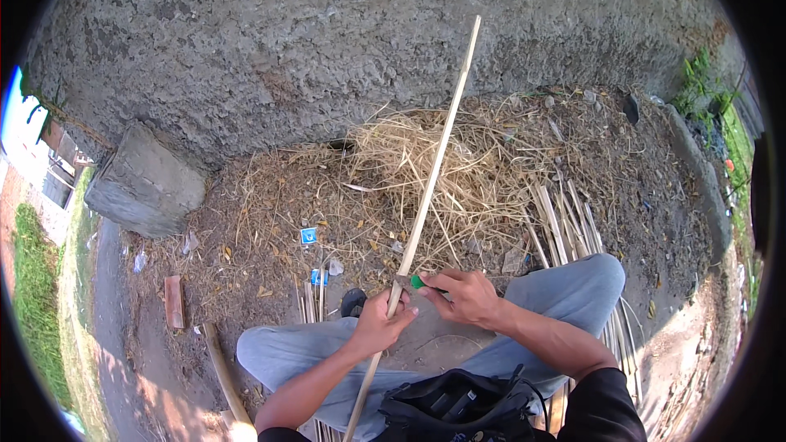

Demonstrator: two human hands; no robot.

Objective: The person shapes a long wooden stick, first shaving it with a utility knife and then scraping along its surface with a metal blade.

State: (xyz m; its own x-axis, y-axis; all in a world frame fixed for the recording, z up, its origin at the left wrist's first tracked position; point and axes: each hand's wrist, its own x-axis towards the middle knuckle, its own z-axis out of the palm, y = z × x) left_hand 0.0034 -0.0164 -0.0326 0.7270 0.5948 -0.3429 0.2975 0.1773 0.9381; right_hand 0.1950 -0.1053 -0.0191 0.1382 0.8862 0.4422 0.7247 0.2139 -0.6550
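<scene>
A long pale bamboo strip [434,172] slants from the wall side down past my lap. My left hand [383,323] is wrapped round it below the middle, the thumb lying along its side. My right hand [465,296] is closed on a small green-handled knife [417,281], most of its handle hidden by the fingers. Its short dark blade appears to touch the strip just above my left hand. Beyond both hands lies a heap of thin shavings [417,160] on the ground.
A rough grey wall [344,41] runs along the far side, with a concrete block [151,184] at its left. Split bamboo strips [565,221] lie beside my right knee. A brick [174,301] and a thick stick [223,372] rest at left. A black bag [458,409] sits at my lap.
</scene>
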